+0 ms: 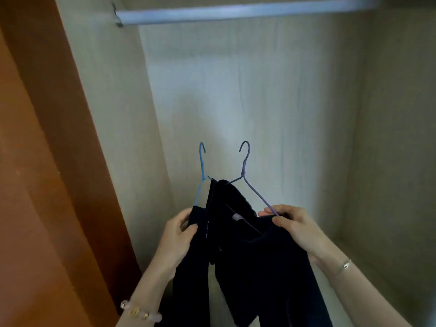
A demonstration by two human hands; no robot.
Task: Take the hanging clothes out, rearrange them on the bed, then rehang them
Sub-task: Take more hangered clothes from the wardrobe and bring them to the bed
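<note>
Dark clothes (pixel 250 251) on two wire hangers, blue (pixel 202 166) and purple (pixel 245 161), held low inside wardrobe. Left hand (pixel 179 234) closed on blue hanger's garment; right hand (pixel 292 225) pinching purple hanger's shoulder. Rail (pixel 236 11) above, bare. Step: likely rehanging. Next: lift both hooks over rail.

A single head-worn wide-angle view looks forward and slightly down into an open wardrobe from close range, its rail (pixel 245 11) across the top of the frame, the brown door (pixel 35 161) filling the left, both hands near the lower centre.
</note>
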